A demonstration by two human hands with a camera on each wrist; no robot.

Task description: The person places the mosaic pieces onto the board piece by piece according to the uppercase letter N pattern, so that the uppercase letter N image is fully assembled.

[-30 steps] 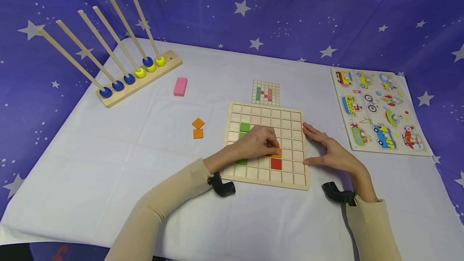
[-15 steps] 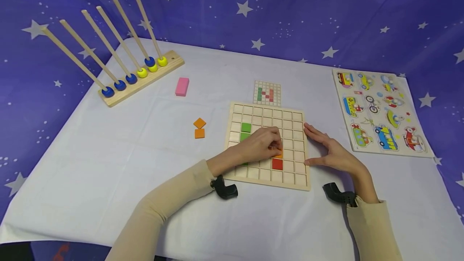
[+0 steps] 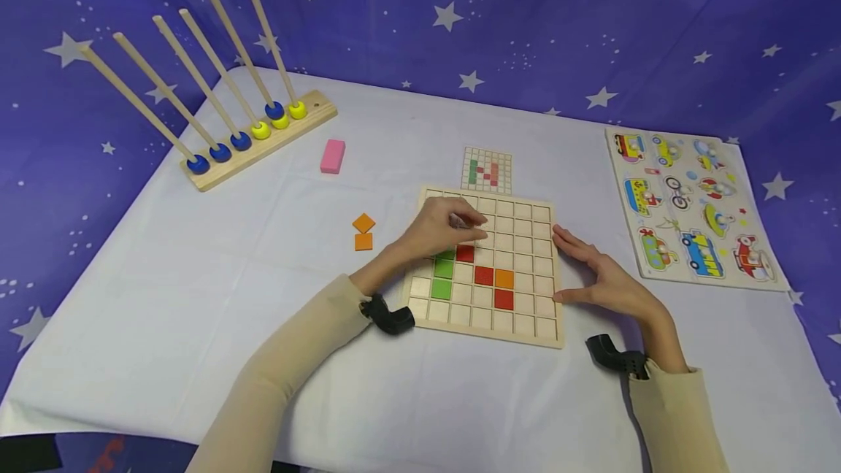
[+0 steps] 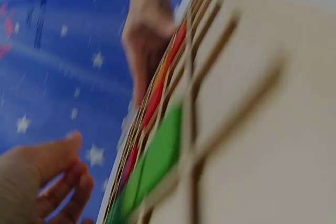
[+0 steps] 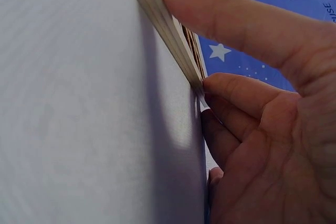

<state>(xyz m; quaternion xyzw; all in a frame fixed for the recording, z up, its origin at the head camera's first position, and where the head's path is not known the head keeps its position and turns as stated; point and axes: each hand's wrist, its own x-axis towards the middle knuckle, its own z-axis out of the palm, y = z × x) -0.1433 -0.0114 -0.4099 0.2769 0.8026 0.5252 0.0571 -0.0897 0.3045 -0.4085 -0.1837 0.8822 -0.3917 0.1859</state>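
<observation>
A wooden grid board [image 3: 486, 336] lies on the table. Green tiles [image 3: 441, 289] stand in one of its columns, partly covered by my left hand. Red tiles [image 3: 483, 277] step down to the right, and an orange tile [image 3: 504, 279] fills the cell above the lowest red one. My left hand [image 3: 436, 228] hovers over the board's upper left part, thumb and fingers apart with nothing between them, as the left wrist view [image 4: 47, 182] also shows. With thumb and fingertips, my right hand [image 3: 601, 276] touches the board's right edge [image 5: 173, 40].
Two loose orange tiles [image 3: 363, 241] lie left of the board. Behind it is a small pattern card [image 3: 487, 170]. A pink block [image 3: 333, 157] and a peg abacus with beads [image 3: 263, 141] stand at the back left, a vehicle peg puzzle [image 3: 696, 210] at the right.
My left hand has let go of the orange tile, now lying in its cell, and moved up and left across the board. The right hand keeps its place at the edge.
</observation>
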